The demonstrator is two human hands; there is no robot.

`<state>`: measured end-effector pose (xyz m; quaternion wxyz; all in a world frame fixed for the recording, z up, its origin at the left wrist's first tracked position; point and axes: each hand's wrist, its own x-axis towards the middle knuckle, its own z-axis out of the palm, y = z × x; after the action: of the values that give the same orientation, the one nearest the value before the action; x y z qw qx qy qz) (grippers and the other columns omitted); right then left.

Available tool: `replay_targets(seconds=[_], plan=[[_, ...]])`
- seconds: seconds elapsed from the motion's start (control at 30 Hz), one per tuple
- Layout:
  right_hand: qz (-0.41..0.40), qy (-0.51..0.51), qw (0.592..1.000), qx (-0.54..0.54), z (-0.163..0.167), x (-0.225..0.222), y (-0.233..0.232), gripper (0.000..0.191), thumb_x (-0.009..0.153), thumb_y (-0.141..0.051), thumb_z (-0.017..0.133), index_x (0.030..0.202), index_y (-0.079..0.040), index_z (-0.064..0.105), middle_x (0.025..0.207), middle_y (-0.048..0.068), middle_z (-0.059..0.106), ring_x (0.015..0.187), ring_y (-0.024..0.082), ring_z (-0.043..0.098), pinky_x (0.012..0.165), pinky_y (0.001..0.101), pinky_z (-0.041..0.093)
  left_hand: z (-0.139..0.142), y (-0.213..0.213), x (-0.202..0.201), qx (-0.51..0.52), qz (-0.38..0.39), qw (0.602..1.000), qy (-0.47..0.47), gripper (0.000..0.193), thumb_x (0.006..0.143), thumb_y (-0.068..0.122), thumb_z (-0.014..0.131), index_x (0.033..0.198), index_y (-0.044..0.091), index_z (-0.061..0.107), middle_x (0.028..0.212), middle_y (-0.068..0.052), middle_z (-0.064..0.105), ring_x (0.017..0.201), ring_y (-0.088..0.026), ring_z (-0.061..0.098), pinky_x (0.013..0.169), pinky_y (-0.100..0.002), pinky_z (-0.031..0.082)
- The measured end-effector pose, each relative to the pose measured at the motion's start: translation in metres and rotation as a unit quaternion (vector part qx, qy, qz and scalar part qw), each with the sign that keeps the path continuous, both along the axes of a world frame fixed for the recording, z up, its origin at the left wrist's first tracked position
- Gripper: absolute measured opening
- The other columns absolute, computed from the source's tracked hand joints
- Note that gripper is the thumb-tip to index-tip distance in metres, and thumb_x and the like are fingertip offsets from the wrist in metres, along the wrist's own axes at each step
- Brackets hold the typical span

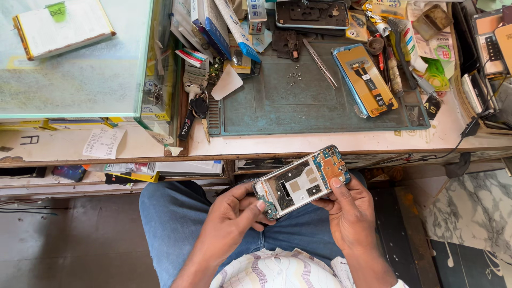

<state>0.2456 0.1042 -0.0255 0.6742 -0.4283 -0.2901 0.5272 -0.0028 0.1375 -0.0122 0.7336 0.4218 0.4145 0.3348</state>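
Both my hands hold an opened phone frame (298,181) over my lap, its bare inside facing up with blue circuit boards at each end. My left hand (234,216) grips the lower left end, thumb on the small board there. My right hand (349,210) supports the upper right end, thumb pressed on the copper-coloured part of the main board. On the teal work mat (277,106) above lie a detached phone screen (365,80) with an orange back, metal tweezers (320,64) and several tiny screws (293,77).
A glass-topped case (80,80) with a white booklet (61,26) inside stands at the left. Boxes, tubes, brushes and another phone part (312,13) crowd the bench's far edge. A key bunch (194,104) lies left of the mat. A marble slab (474,213) sits at the right.
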Motion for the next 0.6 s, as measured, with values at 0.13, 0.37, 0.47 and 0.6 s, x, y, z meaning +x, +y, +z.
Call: replay_targets(seconds=[0.13, 0.37, 0.47, 0.6], plan=[[0.002, 0.0, 1.0, -0.002, 0.0015, -0.0007, -0.0021, 0.023, 0.104, -0.014, 0.06, 0.117, 0.004, 0.065, 0.107, 0.019, 0.074, 0.094, 0.022, 0.076, 0.079, 0.0398, 0.066, 0.0063, -0.0006, 0.0042, 0.002, -0.003, 1.0, 0.013, 0.041, 0.094, 0.007, 0.062, 0.134, -0.002, 0.059, 0.095, -0.012, 0.081, 0.078, -0.017, 0.078, 0.062, -0.025, 0.059], [0.02, 0.003, 1.0, -0.008, 0.0029, -0.0019, -0.0036, 0.025, 0.103, -0.015, 0.06, 0.118, 0.004, 0.065, 0.107, 0.02, 0.075, 0.094, 0.023, 0.076, 0.08, 0.04, 0.066, 0.0083, -0.0011, 0.0045, 0.001, 0.002, 1.0, 0.024, 0.039, 0.095, 0.007, 0.061, 0.133, -0.001, 0.058, 0.094, -0.013, 0.081, 0.079, -0.018, 0.078, 0.065, -0.026, 0.061], [0.015, 0.0, 1.0, 0.001, 0.0039, -0.0019, -0.0034, 0.024, 0.104, -0.014, 0.06, 0.118, 0.005, 0.065, 0.107, 0.02, 0.074, 0.095, 0.023, 0.076, 0.08, 0.0405, 0.066, 0.0085, -0.0009, 0.0045, -0.005, 0.001, 1.0, 0.028, 0.04, 0.095, 0.008, 0.061, 0.133, -0.001, 0.058, 0.094, -0.013, 0.081, 0.078, -0.018, 0.079, 0.063, -0.026, 0.061], [0.012, 0.001, 1.0, -0.004, 0.0058, -0.0021, -0.0056, 0.025, 0.103, -0.015, 0.06, 0.118, 0.004, 0.065, 0.107, 0.019, 0.075, 0.094, 0.022, 0.076, 0.079, 0.0396, 0.066, 0.0089, -0.0025, 0.0038, -0.001, 0.001, 1.0, 0.011, 0.041, 0.095, 0.009, 0.062, 0.134, -0.001, 0.058, 0.094, -0.013, 0.08, 0.079, -0.018, 0.078, 0.064, -0.026, 0.062]])
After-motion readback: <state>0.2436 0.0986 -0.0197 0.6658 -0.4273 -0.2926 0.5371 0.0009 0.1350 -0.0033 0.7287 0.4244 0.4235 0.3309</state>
